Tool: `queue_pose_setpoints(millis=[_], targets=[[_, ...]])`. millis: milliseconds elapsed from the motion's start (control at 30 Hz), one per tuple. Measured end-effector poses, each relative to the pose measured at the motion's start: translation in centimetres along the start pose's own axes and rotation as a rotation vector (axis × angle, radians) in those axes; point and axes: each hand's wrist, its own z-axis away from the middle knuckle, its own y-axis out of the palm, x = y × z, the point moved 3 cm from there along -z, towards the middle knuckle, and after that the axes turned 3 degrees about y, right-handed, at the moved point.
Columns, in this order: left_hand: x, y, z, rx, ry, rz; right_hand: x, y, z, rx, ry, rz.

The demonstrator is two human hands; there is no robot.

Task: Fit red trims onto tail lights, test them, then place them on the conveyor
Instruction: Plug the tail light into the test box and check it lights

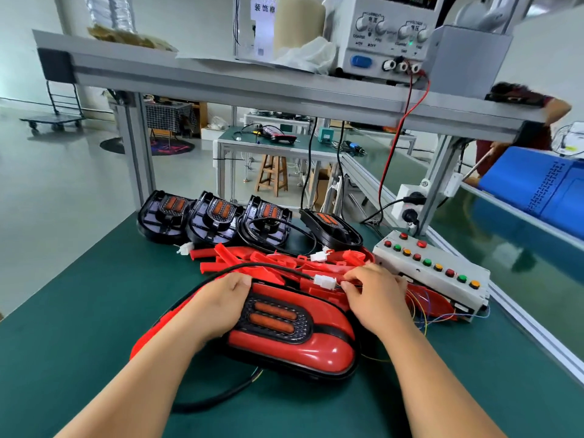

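Under the left hand (218,308), the tail light (295,343).

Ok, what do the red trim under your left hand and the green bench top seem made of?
Red trim: likely moulded plastic, glossy, sharp white highlights along its curve. Green bench top: probably rubber or vinyl mat, matte, only faint sheen.

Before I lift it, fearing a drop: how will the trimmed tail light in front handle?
The tail light seems a rigid plastic shell, so probably stiff and light. Its glossy trim may be slippery. The black cable to the plug is floppy and could snag.
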Motion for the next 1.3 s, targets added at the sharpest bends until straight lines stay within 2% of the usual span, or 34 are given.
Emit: queue_pose_setpoints(millis=[67, 233, 367, 433, 600, 700, 967, 1300], targets=[[0.5, 0.7, 0.1, 0.061, -0.032, 0.117, 0.1, -0.1, -0.1, 0.015, 0.001, 0.015], [1.4, 1.3, -0.1, 0.065, -0.028, 0.38, 0.5, -1.0, -0.7, -0.011, 0.024, -0.018], [1.5, 1.1, -0.3, -0.048, 0.037, 0.439, -0.1, -2.2, -2.1, -0.101, 0.094, 0.026], [1.6, 0.9, -0.5, -0.121, 0.05, 0.471, -0.9, -2.3, -3.2, -0.059, 0.147, 0.122], [1.4, 1.2, -0.4, -0.295, 0.061, 0.466, -2.8, -1.4, -6.1, 0.206, 0.23, 0.196], [1.1, 1.7, -0.1, -0.308, 0.078, 0.443, -3.3, -0.5, -6.7, 0.288, 0.239, 0.255], [0.9, 2.1, 0.4, -0.247, 0.081, 0.338, -4.0, 0.7, -6.8, 0.319, 0.242, 0.383], [1.6, 2.4, 0.0, -0.211, 0.088, 0.395, -4.2, 0.9, -6.7, 0.322, 0.267, 0.406]])
